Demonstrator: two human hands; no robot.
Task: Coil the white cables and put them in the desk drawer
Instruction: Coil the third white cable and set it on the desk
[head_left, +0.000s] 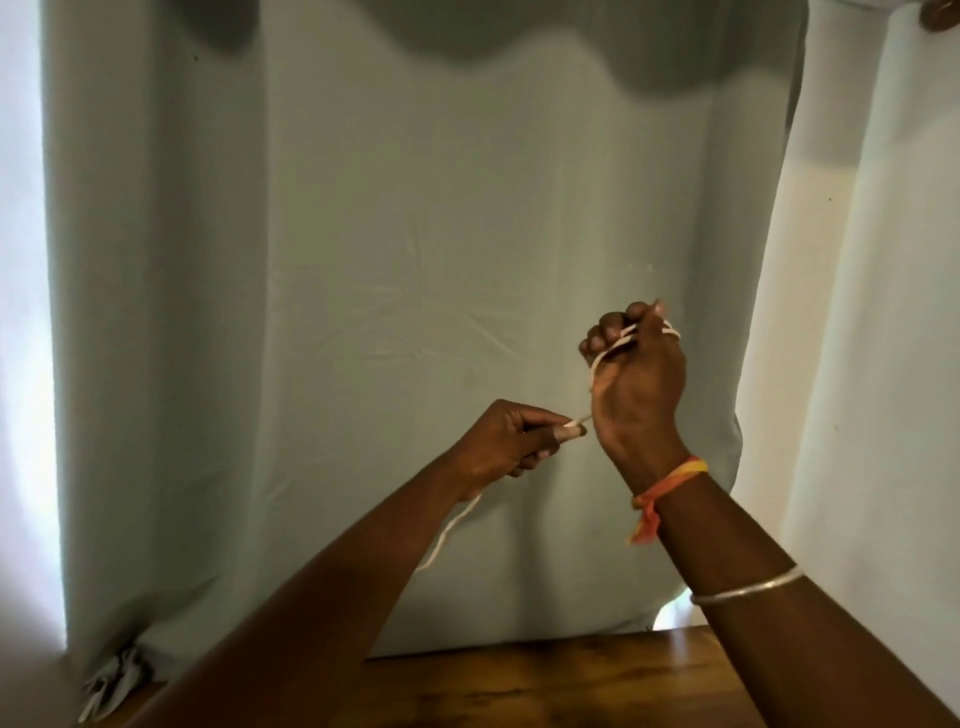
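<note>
A thin white cable (602, 358) is wound in loops around the fingers of my right hand (636, 384), which is raised in a fist in front of a pale green curtain. From there the cable runs down to my left hand (506, 447), pinched between thumb and forefinger. Its loose end (447, 535) hangs below my left wrist. Both hands are held in the air, close together, above the desk. No drawer is in view.
A brown wooden desk top (545, 686) lies along the bottom edge. The pale green curtain (363, 312) fills the background, with white wall (883, 364) to the right. An orange band and a silver bangle are on my right arm.
</note>
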